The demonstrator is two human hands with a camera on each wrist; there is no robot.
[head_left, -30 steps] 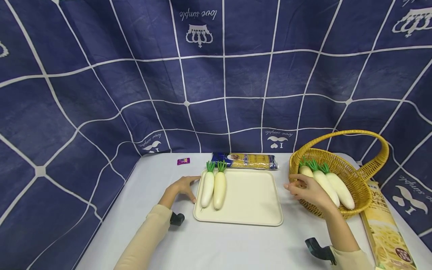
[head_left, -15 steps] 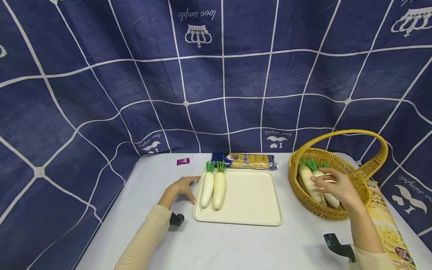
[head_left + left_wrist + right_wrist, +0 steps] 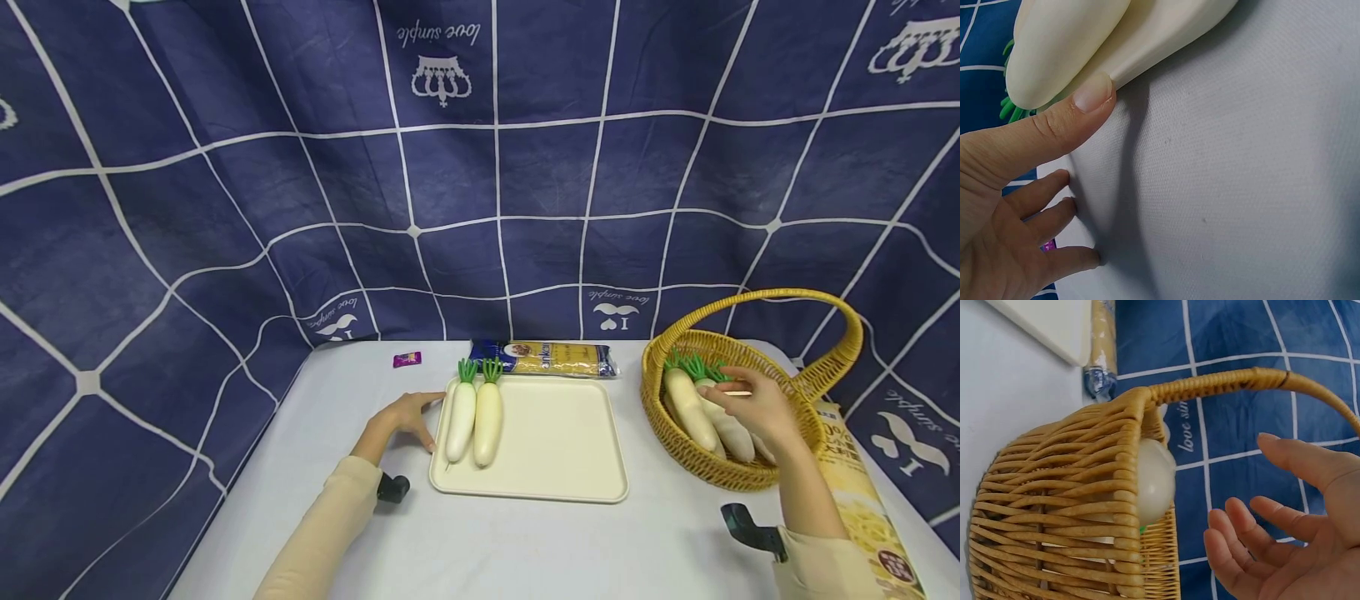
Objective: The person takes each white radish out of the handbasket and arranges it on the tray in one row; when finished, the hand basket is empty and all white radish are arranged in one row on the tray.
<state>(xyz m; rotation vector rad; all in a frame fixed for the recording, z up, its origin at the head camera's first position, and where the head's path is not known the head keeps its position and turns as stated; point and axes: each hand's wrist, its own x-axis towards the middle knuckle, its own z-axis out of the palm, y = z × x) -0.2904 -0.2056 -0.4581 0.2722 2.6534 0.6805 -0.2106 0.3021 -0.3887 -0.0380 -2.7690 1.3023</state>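
Two white radishes with green tops, one whiter (image 3: 461, 421) and one creamier (image 3: 488, 422), lie side by side at the left end of a cream tray (image 3: 558, 442). My left hand (image 3: 408, 414) rests at the tray's left edge, thumb tip against the rim in the left wrist view, other fingers spread over the cloth. Several more white radishes (image 3: 688, 408) lie in a wicker basket (image 3: 806, 433) with an arched handle. Over the basket's right half hovers my right hand (image 3: 761, 412), partly hiding the radishes. In the right wrist view its fingers are loosely bent around nothing.
Behind the tray lies a blue and yellow pasta packet (image 3: 555, 357). A small purple wrapped sweet (image 3: 407, 358) sits at the back left. Along the right edge, beside the basket, a yellow noodle package (image 3: 862, 508) lies partly under my right arm. A blue checked curtain (image 3: 465, 175) surrounds the table.
My right hand has moved right, from the basket's left rim to above the radishes inside, then slightly up. My left hand and the tray have stayed put.
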